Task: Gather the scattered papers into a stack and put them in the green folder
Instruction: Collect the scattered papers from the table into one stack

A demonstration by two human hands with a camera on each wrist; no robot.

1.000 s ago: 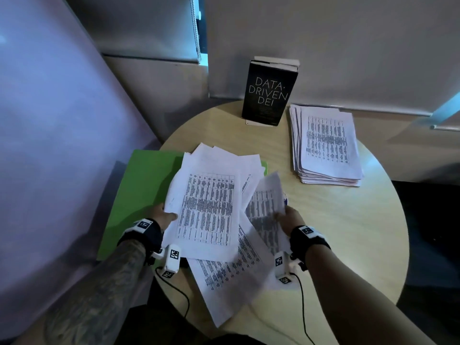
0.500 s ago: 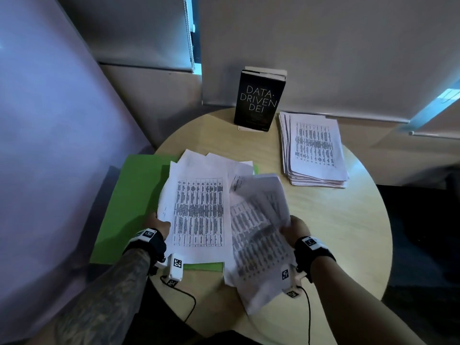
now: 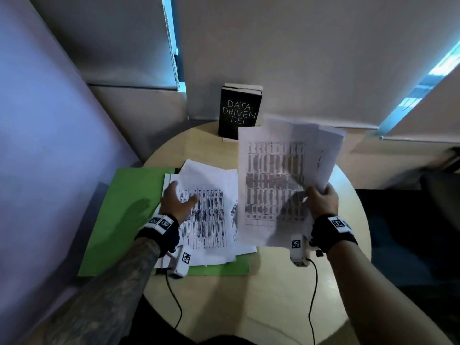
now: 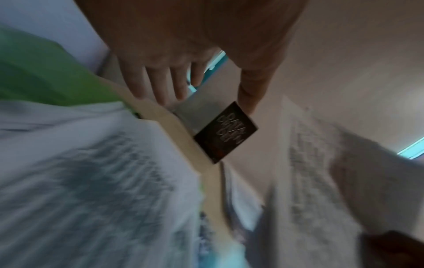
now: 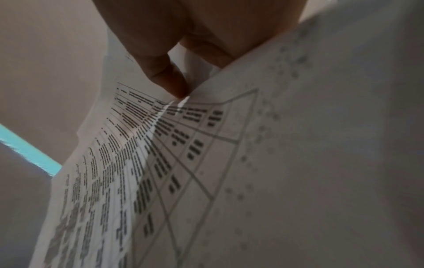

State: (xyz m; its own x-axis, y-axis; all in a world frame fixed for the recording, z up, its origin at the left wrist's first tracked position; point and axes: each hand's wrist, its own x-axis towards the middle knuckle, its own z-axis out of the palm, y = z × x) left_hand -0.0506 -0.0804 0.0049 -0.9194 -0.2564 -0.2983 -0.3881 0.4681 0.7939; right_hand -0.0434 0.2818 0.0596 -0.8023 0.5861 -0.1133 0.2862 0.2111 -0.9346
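Here, from the head camera, the right hand (image 3: 322, 200) grips a fanned bundle of printed sheets (image 3: 273, 175) by its near right corner, lifted off the round table (image 3: 286, 282) and standing almost upright. The left hand (image 3: 178, 199) hovers flat, fingers spread, over the loose papers (image 3: 206, 220) lying askew on the open green folder (image 3: 124, 215), which overhangs the table's left edge. A black book (image 3: 239, 113) stands at the far rim.

In the left wrist view the fingers (image 4: 158, 81) are straight and hold nothing; whether they touch paper I cannot tell through the blur.

From the right wrist, the thumb (image 5: 165, 76) pinches the sheets against the fingers behind.

Thin, light and floppy, these pages will likely droop and slide apart from a corner hold; taking both long edges should square them better. The table's near half offers room for tapping them; the folder's overhang could tip under pressure.
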